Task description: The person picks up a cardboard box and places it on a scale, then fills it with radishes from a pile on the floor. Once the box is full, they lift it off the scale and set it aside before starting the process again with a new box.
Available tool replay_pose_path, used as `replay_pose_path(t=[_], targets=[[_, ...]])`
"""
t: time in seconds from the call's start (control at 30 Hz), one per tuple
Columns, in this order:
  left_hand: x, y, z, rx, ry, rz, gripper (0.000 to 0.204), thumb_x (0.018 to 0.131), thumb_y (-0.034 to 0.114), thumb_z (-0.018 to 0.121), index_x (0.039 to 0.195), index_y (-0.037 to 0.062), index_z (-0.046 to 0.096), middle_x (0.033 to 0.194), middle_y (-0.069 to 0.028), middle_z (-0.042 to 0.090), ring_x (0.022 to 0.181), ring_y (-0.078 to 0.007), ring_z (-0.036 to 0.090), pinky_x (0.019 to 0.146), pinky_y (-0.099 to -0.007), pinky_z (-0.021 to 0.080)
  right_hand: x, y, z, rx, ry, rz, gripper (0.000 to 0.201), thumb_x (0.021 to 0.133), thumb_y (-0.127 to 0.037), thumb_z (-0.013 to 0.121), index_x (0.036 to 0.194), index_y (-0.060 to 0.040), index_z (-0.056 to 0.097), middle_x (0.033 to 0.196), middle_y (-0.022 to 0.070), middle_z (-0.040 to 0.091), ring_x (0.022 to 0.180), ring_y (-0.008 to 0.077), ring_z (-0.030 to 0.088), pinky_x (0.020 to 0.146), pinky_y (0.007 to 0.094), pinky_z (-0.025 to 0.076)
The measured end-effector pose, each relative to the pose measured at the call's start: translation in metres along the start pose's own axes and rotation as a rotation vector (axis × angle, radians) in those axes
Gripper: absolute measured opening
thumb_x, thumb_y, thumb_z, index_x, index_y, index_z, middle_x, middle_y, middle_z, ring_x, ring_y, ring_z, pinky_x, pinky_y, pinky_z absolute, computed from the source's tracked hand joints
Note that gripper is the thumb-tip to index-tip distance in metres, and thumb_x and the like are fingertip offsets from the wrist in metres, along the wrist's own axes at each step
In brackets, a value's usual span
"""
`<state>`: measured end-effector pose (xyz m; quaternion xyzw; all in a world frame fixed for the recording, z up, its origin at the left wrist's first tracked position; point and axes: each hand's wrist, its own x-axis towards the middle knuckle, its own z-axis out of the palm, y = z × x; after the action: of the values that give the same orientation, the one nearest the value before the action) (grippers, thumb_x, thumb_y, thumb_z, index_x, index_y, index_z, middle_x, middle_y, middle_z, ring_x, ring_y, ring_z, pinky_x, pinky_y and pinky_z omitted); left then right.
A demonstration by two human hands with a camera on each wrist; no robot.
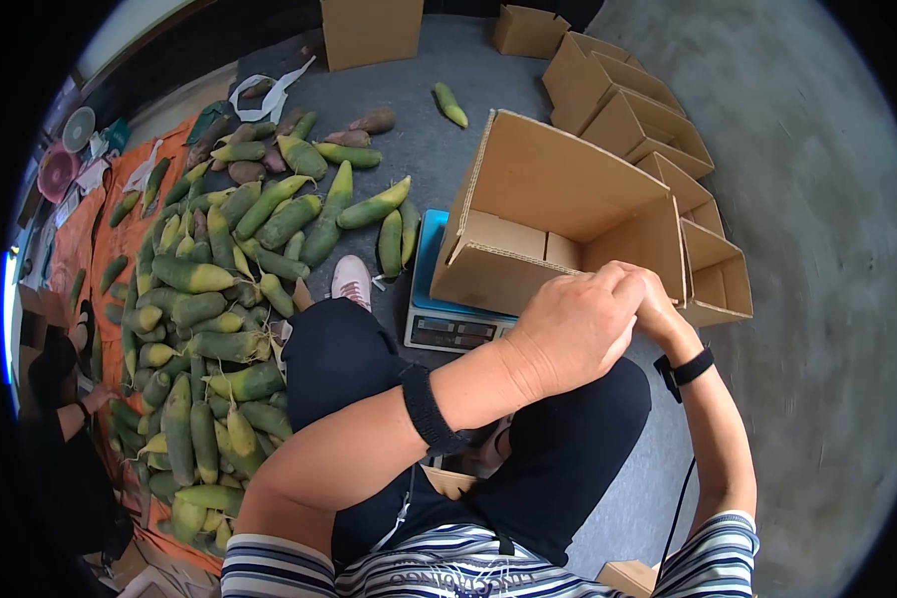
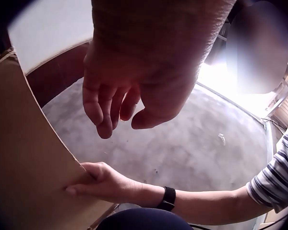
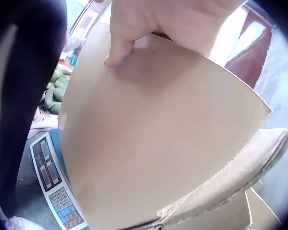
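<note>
Radishes: green radishes [image 1: 194, 276] lie heaped on an orange sheet [image 1: 88, 234] at 9 o'clock.
Scale: the scale [image 1: 456, 335] stands near centre, display panel on its 6 o'clock side.
Box: the cardboard box [image 1: 508, 279] rests on the scale, toward 2 o'clock. Open mouth faces up; long axis runs from 10 to 4 o'clock.
Left hand: the left hand [image 1: 576, 324] is at 3 o'clock, forearm crossing from 8 o'clock. In the left wrist view, fingers hang loosely bent, thumb apart, holding nothing.
Right hand: the right hand [image 1: 658, 307], partly behind the left, grips the wall edge at the box's 4 o'clock corner; thumb on the cardboard face, forearm directed toward 11 o'clock.
Floor boxes: other boxes [image 1: 658, 118] stand in a row beyond, toward 2 o'clock.
</note>
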<state>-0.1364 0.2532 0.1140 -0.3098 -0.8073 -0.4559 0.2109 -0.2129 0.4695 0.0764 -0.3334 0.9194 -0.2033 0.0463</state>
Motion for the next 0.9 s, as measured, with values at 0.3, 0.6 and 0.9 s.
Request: replay_pose_path(t=[0.3, 0.6, 0.9], targets=[[-0.005, -0.003, 0.002, 0.028, -0.066, -0.05, 0.021, 0.081, 0.014, 0.062, 0.09, 0.002, 0.048, 0.086, -0.0144, 0.056, 0.08, -0.0301, 0.062, 0.07, -0.0394, 0.052, 0.027, 0.01, 0.016, -0.064, -0.144, -0.051, 0.025, 0.069, -0.015, 0.066, 0.092, -0.0064, 0.064, 0.091, 0.0121, 0.066, 0.09, 0.0329, 0.063, 0.075, 0.0392, 0.052], [-0.009, -0.003, 0.011, 0.04, -0.212, -0.113, 0.016, 0.082, 0.011, 0.06, 0.088, 0.0014, 0.05, 0.083, -0.0154, 0.057, 0.079, -0.0331, 0.062, 0.068, -0.0427, 0.052, 0.012, -0.093, -0.077, -0.022, 0.415, 0.084, 0.009, 0.085, -0.007, 0.065, 0.092, -0.0001, 0.064, 0.085, 0.0101, 0.064, 0.077, 0.0204, 0.063, 0.07, 0.0308, 0.05], [-0.011, -0.009, 0.027, 0.078, -0.308, -0.17, 0.017, 0.075, 0.005, 0.061, 0.088, -0.0045, 0.057, 0.083, -0.022, 0.063, 0.075, -0.0368, 0.065, 0.064, -0.0443, 0.053, -0.029, -0.235, -0.037, 1.214, -0.039, -0.557, 0.019, 0.087, -0.015, 0.069, 0.089, 0.0041, 0.069, 0.086, 0.0141, 0.066, 0.07, 0.0225, 0.064, 0.061, 0.0311, 0.051]])
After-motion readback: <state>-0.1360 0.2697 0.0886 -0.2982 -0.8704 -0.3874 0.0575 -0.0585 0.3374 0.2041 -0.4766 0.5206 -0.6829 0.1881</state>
